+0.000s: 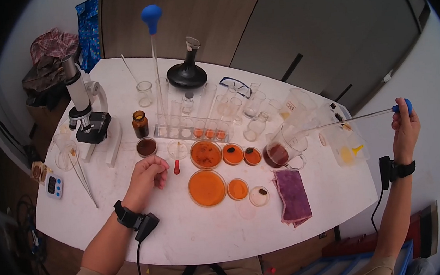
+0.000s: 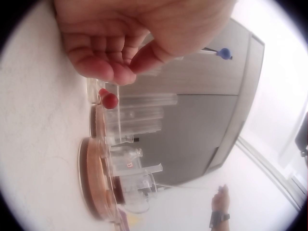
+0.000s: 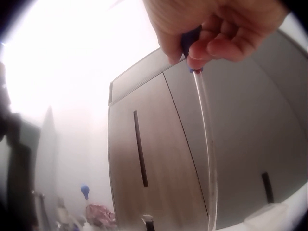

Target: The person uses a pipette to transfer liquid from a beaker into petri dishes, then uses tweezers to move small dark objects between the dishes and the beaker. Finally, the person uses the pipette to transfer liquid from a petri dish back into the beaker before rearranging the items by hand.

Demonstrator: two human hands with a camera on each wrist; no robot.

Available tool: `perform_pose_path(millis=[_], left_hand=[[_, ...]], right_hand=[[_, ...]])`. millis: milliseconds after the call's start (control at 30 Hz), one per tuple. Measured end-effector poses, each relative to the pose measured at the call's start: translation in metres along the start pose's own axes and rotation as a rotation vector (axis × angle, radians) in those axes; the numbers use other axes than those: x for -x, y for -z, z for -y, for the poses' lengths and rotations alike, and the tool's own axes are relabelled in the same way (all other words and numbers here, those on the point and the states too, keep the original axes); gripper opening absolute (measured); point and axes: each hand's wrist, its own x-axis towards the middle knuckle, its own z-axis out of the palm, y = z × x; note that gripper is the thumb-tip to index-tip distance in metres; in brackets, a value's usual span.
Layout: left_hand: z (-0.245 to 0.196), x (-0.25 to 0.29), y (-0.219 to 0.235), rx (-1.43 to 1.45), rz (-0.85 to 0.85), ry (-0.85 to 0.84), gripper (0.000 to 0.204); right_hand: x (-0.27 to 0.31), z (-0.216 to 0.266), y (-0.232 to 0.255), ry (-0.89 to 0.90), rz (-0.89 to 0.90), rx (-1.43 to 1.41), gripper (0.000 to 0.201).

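Observation:
At the right, my right hand [image 1: 406,127] is raised and grips the blue bulb [image 3: 191,42] of a long glass pipette [image 1: 352,119]. The pipette slants down leftward, its lower end at the mouth of a glass measuring jug [image 1: 294,140] with dark red liquid in it. My left hand [image 1: 147,173] hovers low over the table's left half, fingers loosely curled and holding nothing. Just right of its fingertips lies a small red rubber dropper bulb [image 1: 176,167], also seen beneath the fingers in the left wrist view. A dish of dark brown-red liquid [image 1: 146,147] sits beyond this hand.
Orange petri dishes [image 1: 207,188] fill the table's middle, before a test tube rack [image 1: 178,133] with a tall blue-bulbed pipette [image 1: 156,64]. A microscope [image 1: 88,110], brown bottle [image 1: 140,124] and timer [image 1: 54,186] stand left. A purple cloth [image 1: 292,196] lies right, near a plastic tray [image 1: 354,152].

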Motion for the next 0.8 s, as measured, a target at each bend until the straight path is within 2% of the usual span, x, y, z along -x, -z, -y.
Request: perform_pose_path(millis=[233, 467, 500, 533, 667, 800], left_hand=[[0.000, 0.000, -0.001, 0.004, -0.019, -0.001, 0.009], [-0.004, 0.006, -0.002, 0.004, -0.025, 0.008, 0.009], [-0.008, 0.009, -0.005, -0.019, -0.030, -0.052, 0.009], [-0.012, 0.012, -0.011, -0.041, -0.031, -0.111, 0.009], [-0.037, 0.040, -0.046, 0.070, -0.034, -0.133, 0.008], [-0.047, 0.089, -0.110, 0.153, 0.232, -0.096, 0.006]], right_hand=[[0.014, 0.005, 0.026, -0.046, -0.091, -0.155, 0.028], [0.055, 0.005, 0.054, -0.085, -0.073, -0.367, 0.032], [0.065, 0.006, 0.052, -0.096, -0.082, -0.349, 0.034], [0.075, 0.004, 0.051, -0.105, -0.086, -0.351, 0.034], [0.111, 0.002, 0.046, -0.132, -0.072, -0.388, 0.035], [0.139, -0.005, 0.033, -0.143, -0.042, -0.414, 0.034]])
